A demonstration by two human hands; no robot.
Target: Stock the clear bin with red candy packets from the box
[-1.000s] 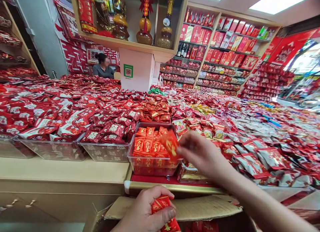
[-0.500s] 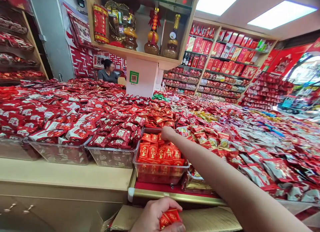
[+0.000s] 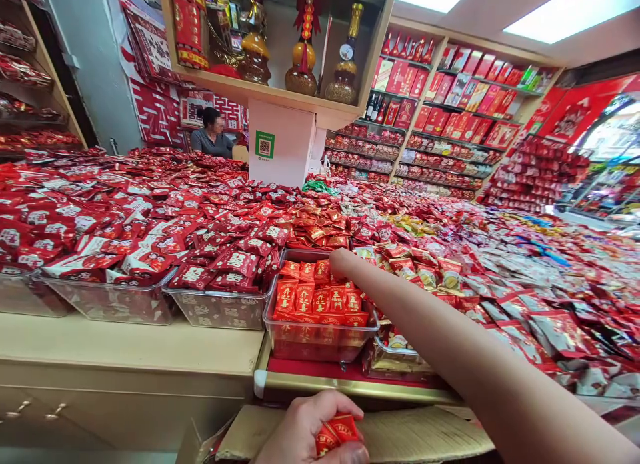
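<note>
At the lower middle, my left hand (image 3: pixel 307 427) is closed around small red candy packets (image 3: pixel 336 434) with gold print, above an open cardboard box (image 3: pixel 425 434). My right arm stretches forward from the lower right. Its bent wrist and my right hand (image 3: pixel 343 264) reach down at the back right of a clear plastic bin (image 3: pixel 320 337). Rows of red candy packets (image 3: pixel 305 297) with gold characters stand upright in this bin. The fingers of my right hand are hidden behind the wrist, so whether they hold a packet does not show.
Clear bins heaped with dark red packets (image 3: pixel 220 267) stand to the left along the cream counter (image 3: pixel 210 347). Red and white packets (image 3: pixel 555 331) spread to the right. A display cabinet (image 3: pixel 280 94) overhangs the middle. A person (image 3: pixel 213 141) sits at the back left.
The view has shifted slightly. Both hands keep nearly the same places, my left still closed around the packets and my right still reaching into the bin.
</note>
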